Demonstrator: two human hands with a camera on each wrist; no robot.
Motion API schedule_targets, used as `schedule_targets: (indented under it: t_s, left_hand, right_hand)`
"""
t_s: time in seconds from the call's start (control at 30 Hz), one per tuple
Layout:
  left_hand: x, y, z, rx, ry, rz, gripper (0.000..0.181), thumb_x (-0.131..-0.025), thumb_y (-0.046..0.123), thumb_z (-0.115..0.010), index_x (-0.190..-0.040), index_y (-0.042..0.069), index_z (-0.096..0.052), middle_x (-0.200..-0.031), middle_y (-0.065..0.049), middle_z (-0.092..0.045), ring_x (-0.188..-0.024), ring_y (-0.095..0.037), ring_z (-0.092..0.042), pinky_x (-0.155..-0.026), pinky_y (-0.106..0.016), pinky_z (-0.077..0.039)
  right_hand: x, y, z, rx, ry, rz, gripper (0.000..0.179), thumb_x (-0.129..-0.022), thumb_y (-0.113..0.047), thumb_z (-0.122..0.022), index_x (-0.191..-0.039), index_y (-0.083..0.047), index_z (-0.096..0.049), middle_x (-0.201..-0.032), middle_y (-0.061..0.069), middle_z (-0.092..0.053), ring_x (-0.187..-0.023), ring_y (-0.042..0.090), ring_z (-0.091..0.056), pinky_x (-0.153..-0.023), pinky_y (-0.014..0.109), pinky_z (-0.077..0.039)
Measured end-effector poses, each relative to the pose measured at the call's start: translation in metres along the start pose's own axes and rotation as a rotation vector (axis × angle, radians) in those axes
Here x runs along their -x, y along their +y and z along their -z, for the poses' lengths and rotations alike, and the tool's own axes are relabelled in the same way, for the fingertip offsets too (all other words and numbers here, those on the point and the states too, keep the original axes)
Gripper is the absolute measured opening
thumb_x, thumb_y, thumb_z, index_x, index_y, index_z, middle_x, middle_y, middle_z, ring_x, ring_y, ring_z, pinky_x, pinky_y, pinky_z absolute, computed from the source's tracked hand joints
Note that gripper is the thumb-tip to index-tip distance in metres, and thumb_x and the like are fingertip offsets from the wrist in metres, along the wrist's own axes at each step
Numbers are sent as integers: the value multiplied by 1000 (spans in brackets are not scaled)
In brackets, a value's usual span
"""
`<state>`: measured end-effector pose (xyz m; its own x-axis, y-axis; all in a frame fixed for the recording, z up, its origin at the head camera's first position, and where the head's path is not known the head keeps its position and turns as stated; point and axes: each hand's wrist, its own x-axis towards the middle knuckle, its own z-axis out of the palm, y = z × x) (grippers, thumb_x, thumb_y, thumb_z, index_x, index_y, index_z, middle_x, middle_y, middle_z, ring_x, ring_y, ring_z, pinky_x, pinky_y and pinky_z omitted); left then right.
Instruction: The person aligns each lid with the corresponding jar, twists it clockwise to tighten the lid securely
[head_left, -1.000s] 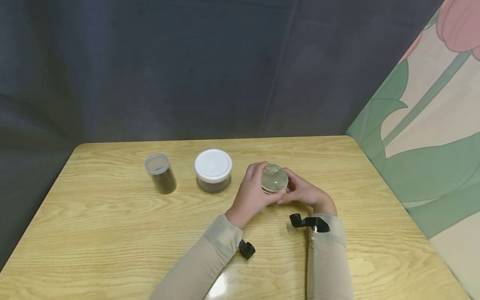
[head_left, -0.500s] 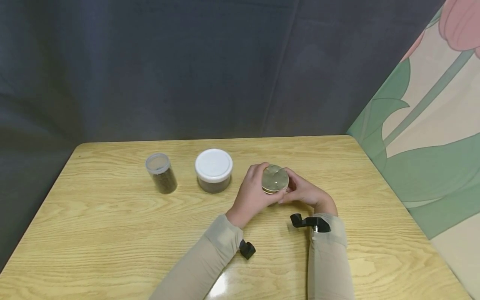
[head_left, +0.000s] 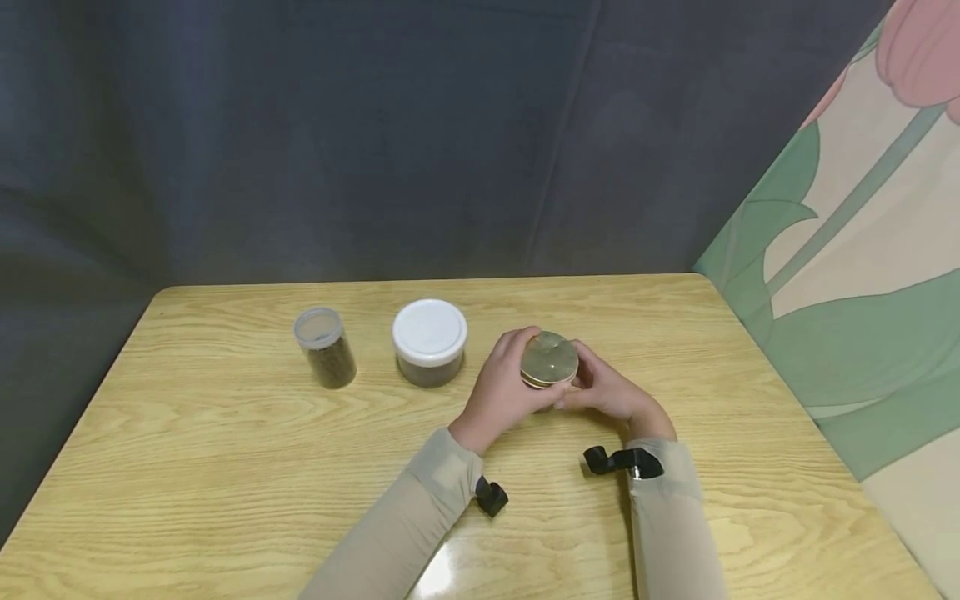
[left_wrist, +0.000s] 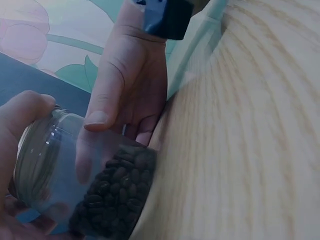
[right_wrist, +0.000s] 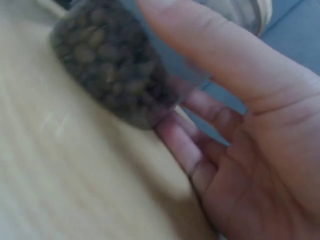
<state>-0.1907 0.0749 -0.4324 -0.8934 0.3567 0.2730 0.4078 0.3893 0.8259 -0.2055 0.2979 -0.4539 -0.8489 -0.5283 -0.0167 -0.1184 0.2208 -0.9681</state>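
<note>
A clear jar (left_wrist: 120, 195) partly filled with dark brown beans, which look like coffee beans, stands on the table, right of centre in the head view. Its gold-coloured lid (head_left: 550, 358) faces up. My left hand (head_left: 500, 385) grips the lid's rim from the left, thumb at the near side and fingers at the far side. Lower down, my right hand (head_left: 606, 387) holds the clear body from the right, with its thumb across the front in the right wrist view. Whether the lid is loose on the jar cannot be told.
Left of my hands stands a tub with a white lid (head_left: 430, 333) and dark contents. Farther left is a slim clear canister (head_left: 330, 358) with dark grains. All stand on a wood-grain table (head_left: 225, 467), with a dark curtain (head_left: 375, 142) behind it.
My right wrist and forearm have shifted slightly toward me and to the right. Both hands keep their hold on the jar and lid, which stay in nearly the same place.
</note>
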Motion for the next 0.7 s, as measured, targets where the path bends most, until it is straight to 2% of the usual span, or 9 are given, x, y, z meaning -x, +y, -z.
schedule_targets:
  t_s: [0.2, 0.3, 0.4, 0.57, 0.7]
  left_hand:
    - [1, -7, 0, -12, -26, -28, 87, -84, 39, -84, -153, 13, -39, -152, -9, -42, -132, -24, -49, -106, -40, -47]
    - [2, -10, 2, -12, -54, -21, 87, -86, 42, -81, -155, 15, -36, -154, -10, -38, -133, -26, -48, -107, -42, -46]
    - [2, -12, 5, 21, -85, -2, 86, -87, 45, -79, -156, 17, -34, -155, -10, -36, -133, -26, -48, -106, -44, -47]
    - [0, -13, 11, 113, -107, 29, 88, -88, 44, -78, -157, 16, -31, -151, -10, -42, -130, -25, -51, -104, -45, -48]
    - [-1, -12, 13, 112, -116, 38, 87, -86, 42, -80, -156, 15, -35, -150, -9, -44, -129, -26, -51, -102, -45, -49]
  right_hand:
    - [2, 3, -5, -14, 20, 58, 69, -84, 3, -79, -142, -8, -43, -141, 0, -49, -131, 14, -47, -108, 25, -39]
    - [2, 5, -6, -24, 21, 67, 69, -85, 4, -78, -143, -8, -43, -142, 0, -49, -131, 15, -47, -108, 26, -39]
    - [1, 6, -7, -23, 19, 70, 69, -85, 5, -77, -143, -9, -43, -142, 2, -49, -130, 16, -48, -108, 26, -40]
    - [1, 7, -5, -15, 19, 65, 69, -86, 4, -78, -144, -8, -43, -142, 4, -50, -127, 19, -51, -105, 29, -44]
    - [2, 7, -4, -13, 20, 69, 69, -85, 3, -78, -143, -7, -43, -142, 5, -49, -131, 17, -49, -108, 28, -43]
